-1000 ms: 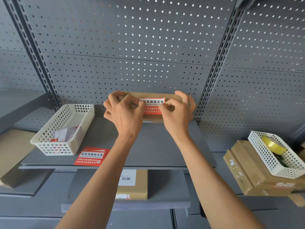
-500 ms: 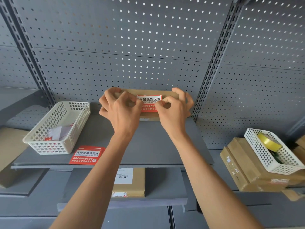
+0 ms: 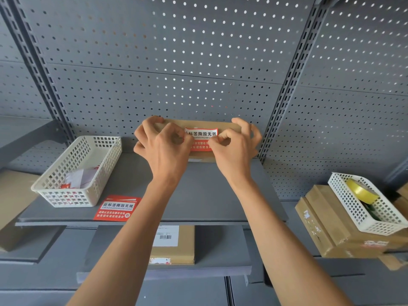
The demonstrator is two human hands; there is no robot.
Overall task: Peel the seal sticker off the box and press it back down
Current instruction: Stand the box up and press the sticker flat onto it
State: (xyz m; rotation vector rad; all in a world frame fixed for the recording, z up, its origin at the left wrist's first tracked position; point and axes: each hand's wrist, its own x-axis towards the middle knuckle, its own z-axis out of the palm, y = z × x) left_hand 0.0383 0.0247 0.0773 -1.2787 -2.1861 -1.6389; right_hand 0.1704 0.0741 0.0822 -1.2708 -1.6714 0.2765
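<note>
A flat brown cardboard box (image 3: 198, 124) stands on its edge at the back of the grey shelf (image 3: 198, 195), against the pegboard. A red and white seal sticker (image 3: 202, 135) with Chinese text lies on its front face. My left hand (image 3: 162, 144) grips the box's left end, thumb and forefinger at the sticker's left edge. My right hand (image 3: 235, 143) holds the box's right end, thumb and forefinger pressing the sticker's right part. The hands hide both ends of the sticker and much of the box.
A white basket (image 3: 77, 173) with papers sits left on the shelf, a loose red sticker (image 3: 117, 208) before it. A labelled box (image 3: 172, 246) lies on the lower shelf. At right, a white basket (image 3: 364, 206) with yellow tape rests on cardboard boxes (image 3: 324, 228).
Both hands stay on the box and sticker; the fingers have shifted only slightly along the sticker's edges. The view has tilted a little.
</note>
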